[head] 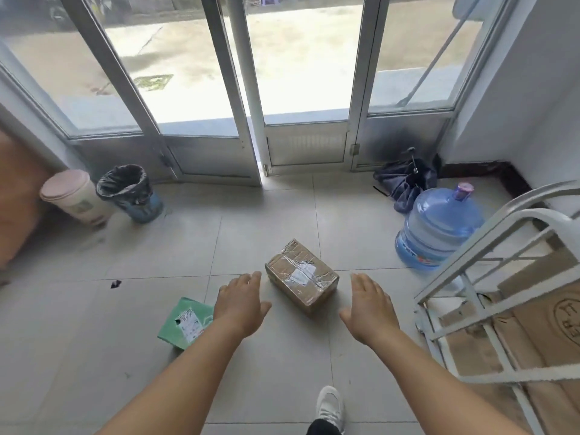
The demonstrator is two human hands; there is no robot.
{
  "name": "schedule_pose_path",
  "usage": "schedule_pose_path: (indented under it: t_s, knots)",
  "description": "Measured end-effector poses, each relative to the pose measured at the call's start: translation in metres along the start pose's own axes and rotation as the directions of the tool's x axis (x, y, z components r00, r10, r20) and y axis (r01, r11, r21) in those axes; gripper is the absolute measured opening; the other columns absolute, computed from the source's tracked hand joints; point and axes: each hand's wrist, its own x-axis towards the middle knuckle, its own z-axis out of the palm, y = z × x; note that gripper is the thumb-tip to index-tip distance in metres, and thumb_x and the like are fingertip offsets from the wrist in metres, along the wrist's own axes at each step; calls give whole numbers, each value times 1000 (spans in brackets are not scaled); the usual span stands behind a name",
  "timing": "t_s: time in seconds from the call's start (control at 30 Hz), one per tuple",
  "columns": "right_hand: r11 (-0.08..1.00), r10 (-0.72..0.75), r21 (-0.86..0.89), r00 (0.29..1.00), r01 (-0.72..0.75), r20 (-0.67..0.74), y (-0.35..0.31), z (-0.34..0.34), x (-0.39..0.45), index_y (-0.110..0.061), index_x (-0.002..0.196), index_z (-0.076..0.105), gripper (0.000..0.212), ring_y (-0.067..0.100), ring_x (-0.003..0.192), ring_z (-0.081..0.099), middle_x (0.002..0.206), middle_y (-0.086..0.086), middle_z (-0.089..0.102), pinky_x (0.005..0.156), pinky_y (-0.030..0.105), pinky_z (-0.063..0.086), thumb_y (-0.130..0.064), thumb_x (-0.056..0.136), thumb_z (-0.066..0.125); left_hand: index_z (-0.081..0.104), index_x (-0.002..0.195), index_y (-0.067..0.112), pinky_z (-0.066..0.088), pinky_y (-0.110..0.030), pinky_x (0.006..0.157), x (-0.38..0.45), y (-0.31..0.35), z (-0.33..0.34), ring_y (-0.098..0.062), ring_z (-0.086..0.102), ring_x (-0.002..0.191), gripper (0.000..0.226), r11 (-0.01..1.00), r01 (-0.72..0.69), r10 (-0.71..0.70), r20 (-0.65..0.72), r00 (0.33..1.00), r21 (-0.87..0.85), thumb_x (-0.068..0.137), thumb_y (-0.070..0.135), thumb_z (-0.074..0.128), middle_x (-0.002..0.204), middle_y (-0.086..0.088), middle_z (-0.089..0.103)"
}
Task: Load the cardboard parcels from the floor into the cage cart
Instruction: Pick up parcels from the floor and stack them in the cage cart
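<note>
A brown cardboard parcel (302, 275), wrapped in clear tape with a white label on top, lies on the tiled floor in the middle of the view. My left hand (241, 302) is stretched out just left of it, palm down, fingers apart, holding nothing. My right hand (371, 307) reaches out on the parcel's right side, also open and a little apart from it. A green parcel (183, 323) with a white label lies on the floor partly under my left forearm. The white cage cart (470, 255) stands at the right, with flat cardboard (533, 318) inside it.
A blue water jug (439, 229) stands between the parcel and the cart. A folded dark umbrella (405, 178) lies by the glass doors (244, 98). A pink bin (73, 197) and a black-lined bin (130, 193) sit at the left. My white shoe (329, 406) is at the bottom.
</note>
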Motion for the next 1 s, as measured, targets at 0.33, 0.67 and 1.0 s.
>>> schedule_pose_path:
  t_s: [0.33, 0.67, 1.0]
  knots:
    - [992, 120, 16, 983, -123, 137, 9, 28, 133, -14, 152, 14, 75, 22, 147, 14, 160, 3, 15, 117, 35, 16, -41, 95, 53, 23, 149, 17, 30, -38, 108, 149, -26, 20, -25, 38, 133, 64, 996, -2, -12, 155, 988, 85, 96, 44, 45, 147, -4, 39]
    - [903, 404, 59, 890, -425, 211, -3, 98, 241, -11, 149, 21, 69, 23, 144, 22, 157, 4, 22, 113, 34, 22, -41, 95, 53, 22, 148, 17, 34, -38, 104, 315, -69, 71, -26, 42, 129, 63, 980, -162, 126, 270, 955, 117, 96, 43, 46, 143, -5, 43]
    - [756, 559, 185, 767, -628, 317, -9, 216, 331, -6, 152, 13, 80, 28, 144, 21, 159, 9, 19, 113, 37, 23, -42, 94, 54, 18, 149, 15, 35, -38, 101, 447, -91, 167, -28, 43, 127, 66, 969, -229, 187, 344, 920, 87, 96, 41, 47, 143, -6, 42]
